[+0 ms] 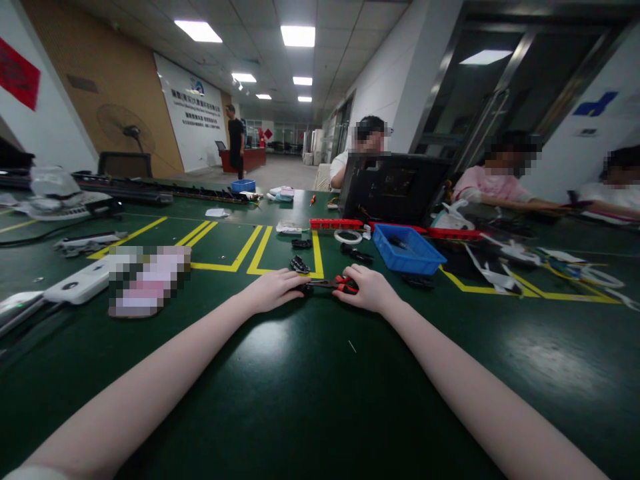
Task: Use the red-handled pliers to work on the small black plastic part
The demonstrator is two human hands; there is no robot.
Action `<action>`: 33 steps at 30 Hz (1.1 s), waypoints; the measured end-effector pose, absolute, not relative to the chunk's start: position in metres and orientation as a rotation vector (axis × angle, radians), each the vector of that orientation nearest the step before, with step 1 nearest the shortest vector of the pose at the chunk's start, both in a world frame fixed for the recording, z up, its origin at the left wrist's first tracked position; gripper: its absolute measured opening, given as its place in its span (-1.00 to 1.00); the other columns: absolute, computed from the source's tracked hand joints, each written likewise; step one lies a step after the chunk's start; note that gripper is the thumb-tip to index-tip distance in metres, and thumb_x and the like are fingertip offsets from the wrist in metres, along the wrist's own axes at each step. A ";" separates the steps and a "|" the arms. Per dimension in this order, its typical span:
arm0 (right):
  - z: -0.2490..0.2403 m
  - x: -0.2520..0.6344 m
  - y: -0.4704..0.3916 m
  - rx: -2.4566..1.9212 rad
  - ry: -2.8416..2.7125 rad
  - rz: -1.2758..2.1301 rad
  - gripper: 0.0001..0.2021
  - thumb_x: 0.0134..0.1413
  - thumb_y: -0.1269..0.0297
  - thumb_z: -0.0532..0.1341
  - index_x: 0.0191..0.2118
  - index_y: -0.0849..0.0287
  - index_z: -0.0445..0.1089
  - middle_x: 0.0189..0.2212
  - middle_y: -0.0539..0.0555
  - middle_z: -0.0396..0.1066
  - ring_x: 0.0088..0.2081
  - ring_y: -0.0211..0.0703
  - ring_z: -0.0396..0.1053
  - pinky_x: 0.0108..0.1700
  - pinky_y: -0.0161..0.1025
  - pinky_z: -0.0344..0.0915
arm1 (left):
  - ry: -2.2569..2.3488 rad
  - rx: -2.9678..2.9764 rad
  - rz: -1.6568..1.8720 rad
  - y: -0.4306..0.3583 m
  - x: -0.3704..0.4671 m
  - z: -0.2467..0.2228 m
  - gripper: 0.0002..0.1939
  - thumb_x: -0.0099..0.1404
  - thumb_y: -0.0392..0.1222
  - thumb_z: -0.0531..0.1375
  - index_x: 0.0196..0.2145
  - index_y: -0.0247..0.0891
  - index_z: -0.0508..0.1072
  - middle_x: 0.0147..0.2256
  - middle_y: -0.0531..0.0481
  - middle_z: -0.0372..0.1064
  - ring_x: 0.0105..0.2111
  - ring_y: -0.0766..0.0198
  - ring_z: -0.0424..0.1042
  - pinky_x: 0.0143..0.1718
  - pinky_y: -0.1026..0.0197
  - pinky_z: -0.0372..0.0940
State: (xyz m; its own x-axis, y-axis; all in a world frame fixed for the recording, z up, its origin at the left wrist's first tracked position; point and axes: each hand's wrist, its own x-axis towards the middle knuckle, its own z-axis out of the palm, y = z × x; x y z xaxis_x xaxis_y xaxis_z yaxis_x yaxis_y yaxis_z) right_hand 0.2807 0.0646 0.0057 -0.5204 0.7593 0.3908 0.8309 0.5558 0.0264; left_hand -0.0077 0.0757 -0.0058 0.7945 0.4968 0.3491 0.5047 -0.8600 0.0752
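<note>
My right hand [367,288] is closed round the red and black handles of pliers [346,285], whose jaws point left. My left hand [277,290] is closed on a small black part [308,288] at the tip of the pliers; most of that part is hidden by the fingers. Both hands are just above the green table [300,400], near its middle. Just beyond my left hand a black part [300,265] lies by the yellow tape, with another black part [301,244] behind it.
A blue bin [407,250] with dark items stands right of my right hand. Behind it are red strips [336,224], a tape roll [348,237] and a large black panel [395,189]. A white power strip [93,277] lies left. People sit across the table at the right.
</note>
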 end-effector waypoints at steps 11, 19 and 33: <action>0.010 0.279 0.062 -1.336 -2.467 -0.219 -0.67 0.09 -0.07 0.19 -0.32 0.12 0.27 -0.33 0.06 0.37 -0.37 -0.15 0.34 -0.38 -0.27 0.15 | -0.803 -2.875 -0.617 0.075 -0.007 -0.005 -0.64 0.44 -0.09 0.08 0.13 -0.22 0.31 -0.01 -0.13 0.39 -0.03 0.09 0.36 0.00 0.05 0.31; 0.009 0.280 0.064 -1.362 -2.471 -0.180 -0.67 0.08 -0.08 0.20 -0.28 0.11 0.31 -0.32 0.05 0.38 -0.35 -0.15 0.36 -0.39 -0.27 0.15 | -0.789 -2.844 -0.594 0.076 -0.008 -0.005 -0.64 0.45 -0.08 0.06 0.14 -0.20 0.30 -0.03 -0.15 0.37 -0.05 0.08 0.36 -0.02 0.05 0.31; 0.008 0.282 0.066 -1.320 -2.492 -0.155 -0.61 0.04 -0.15 0.21 -0.32 0.10 0.26 -0.33 0.03 0.37 -0.36 -0.15 0.35 -0.39 -0.27 0.13 | -0.926 -2.913 -0.549 0.072 -0.003 -0.006 -0.56 0.42 -0.02 0.09 0.17 -0.23 0.23 0.01 -0.17 0.39 -0.06 0.08 0.46 -0.07 0.11 0.35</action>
State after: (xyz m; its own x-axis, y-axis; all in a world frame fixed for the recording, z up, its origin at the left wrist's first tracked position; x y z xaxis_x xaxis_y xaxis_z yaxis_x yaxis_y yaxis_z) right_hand 0.2818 0.0660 0.0075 -0.5242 0.7869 0.3257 0.8212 0.5683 -0.0514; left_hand -0.0032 0.0722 -0.0060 0.7596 0.5530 0.3424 0.5656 -0.8215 0.0719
